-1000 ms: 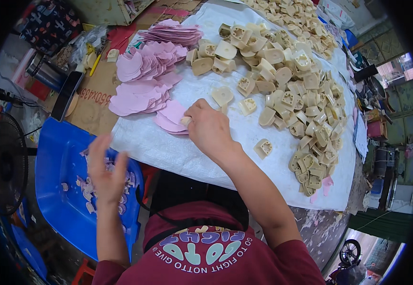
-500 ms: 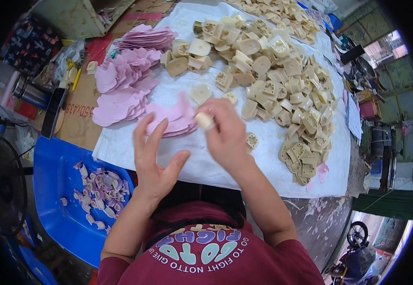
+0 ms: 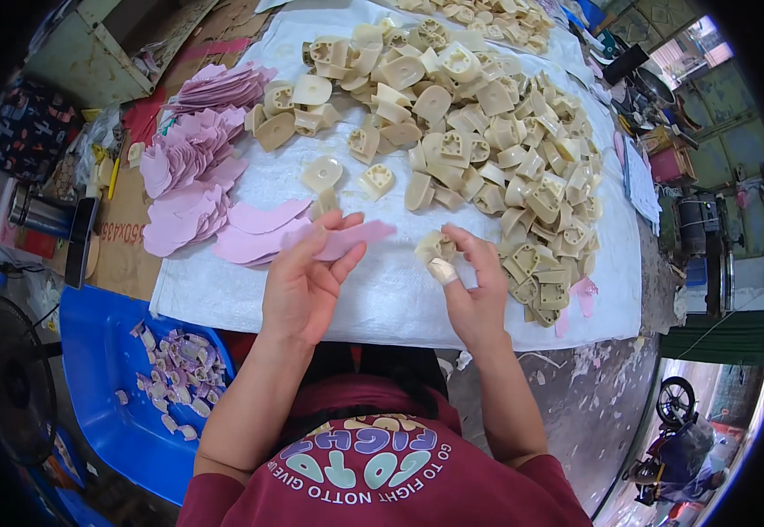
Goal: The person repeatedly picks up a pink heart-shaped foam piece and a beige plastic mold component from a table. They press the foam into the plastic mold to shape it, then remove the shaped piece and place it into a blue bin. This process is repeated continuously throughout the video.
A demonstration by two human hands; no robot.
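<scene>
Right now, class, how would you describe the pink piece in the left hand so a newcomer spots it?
Start at the white sheet and find the pink piles on its left. By the nearest pile is the left hand, holding the pink piece. Unlike its stacked neighbours, it is in the hand, one end pointing right.

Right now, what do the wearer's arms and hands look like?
Left hand and right hand ungloved, forearms bare; no watch or cables visible on the wrists. Short maroon sleeves on both arms. A pale wrap covers the right thumb's end.
</scene>
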